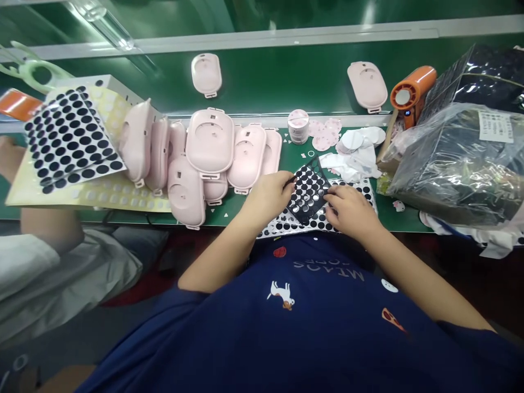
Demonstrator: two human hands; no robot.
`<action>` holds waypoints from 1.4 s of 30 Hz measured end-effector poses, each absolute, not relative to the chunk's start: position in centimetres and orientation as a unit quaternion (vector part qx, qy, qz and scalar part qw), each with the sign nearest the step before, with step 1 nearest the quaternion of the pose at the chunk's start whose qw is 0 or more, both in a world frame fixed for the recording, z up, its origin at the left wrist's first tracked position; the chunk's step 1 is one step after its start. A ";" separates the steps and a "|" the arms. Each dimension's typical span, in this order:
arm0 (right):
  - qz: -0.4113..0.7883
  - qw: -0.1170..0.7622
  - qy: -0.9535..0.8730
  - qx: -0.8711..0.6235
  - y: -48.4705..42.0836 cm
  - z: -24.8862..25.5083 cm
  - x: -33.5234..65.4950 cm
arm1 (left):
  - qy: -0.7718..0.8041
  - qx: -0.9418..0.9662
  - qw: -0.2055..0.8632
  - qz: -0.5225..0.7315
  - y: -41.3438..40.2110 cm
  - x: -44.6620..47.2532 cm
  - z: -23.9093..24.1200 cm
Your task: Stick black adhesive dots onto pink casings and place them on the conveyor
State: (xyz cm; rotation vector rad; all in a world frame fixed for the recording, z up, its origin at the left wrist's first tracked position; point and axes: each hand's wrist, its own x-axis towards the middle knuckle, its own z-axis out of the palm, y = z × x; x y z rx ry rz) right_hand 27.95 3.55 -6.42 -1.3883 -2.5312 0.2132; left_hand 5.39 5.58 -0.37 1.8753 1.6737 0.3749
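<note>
A black sheet of round dots [305, 210], with white circles showing across it, lies tilted between my hands close to my body. My left hand [268, 196] is closed on the sheet's left edge, thumb and fingers pinched together. At its right edge are the curled fingers of my right hand [354, 212], touching the sheet; whether they grip it is hard to make out. Beneath it rests a white sheet with black dots [368, 191], partly covered by the black sheet and my right hand.
Several pale pink plastic cases [210, 139] are piled to the left, beside more dotted sheets [73, 136]. Behind my hands are a roll of round stickers [298, 126] and white backing scraps [356, 155]. An orange handheld fan [413, 90] and plastic-wrapped bundle [462, 164] stand right. A co-worker's arm [51, 229] is at left.
</note>
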 end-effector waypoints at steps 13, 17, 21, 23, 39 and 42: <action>0.122 0.077 -0.847 -0.512 2.0 -5.8 27.5 | 0.477 0.831 0.255 0.130 4.7 9.3 3.4; 0.209 0.099 -0.820 -0.524 2.4 -6.2 28.7 | 0.536 0.791 0.249 0.160 6.4 7.7 3.0; 0.256 0.153 -0.799 -0.522 2.6 -7.4 29.8 | 0.589 0.753 0.244 0.161 7.4 5.6 1.7; 0.257 0.176 -0.795 -0.521 2.7 -7.8 30.0 | 0.597 0.745 0.249 0.161 7.4 5.1 1.2; 0.081 0.088 -0.906 -0.407 0.5 -5.8 23.9 | 0.612 0.723 0.277 0.161 7.3 5.4 -2.0; 0.081 0.091 -0.906 -0.406 0.6 -6.0 24.2 | 0.618 0.718 0.276 0.161 7.4 5.2 -2.6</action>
